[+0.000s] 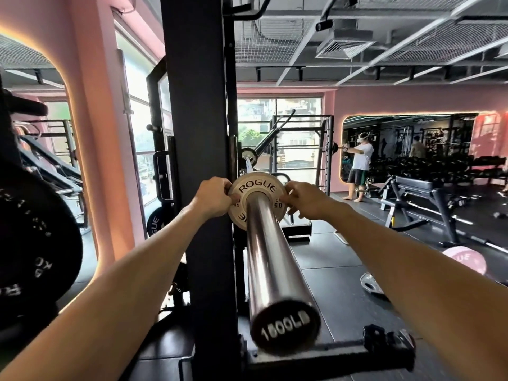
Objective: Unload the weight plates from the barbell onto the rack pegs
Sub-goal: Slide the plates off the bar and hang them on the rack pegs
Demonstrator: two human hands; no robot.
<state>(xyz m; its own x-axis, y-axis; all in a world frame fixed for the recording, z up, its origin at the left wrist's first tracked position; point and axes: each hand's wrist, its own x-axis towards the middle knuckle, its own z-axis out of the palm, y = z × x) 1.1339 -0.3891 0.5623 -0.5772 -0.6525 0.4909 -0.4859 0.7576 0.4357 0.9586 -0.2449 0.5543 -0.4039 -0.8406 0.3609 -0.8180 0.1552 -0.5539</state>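
A small pale plate (257,187) marked ROGUE sits far along the steel barbell sleeve (270,259), which runs toward me and ends in a black cap reading 1500LB. My left hand (213,198) grips the plate's left edge with curled fingers. My right hand (305,200) pinches its right edge. The plate stands upright, close to the black rack upright (200,133).
A large black plate (30,235) hangs at the left. A smaller black plate (155,222) sits low behind the upright. A pink plate (464,261) and a metal collar (371,283) lie on the floor at right. A bench (420,193) and a person stand farther right.
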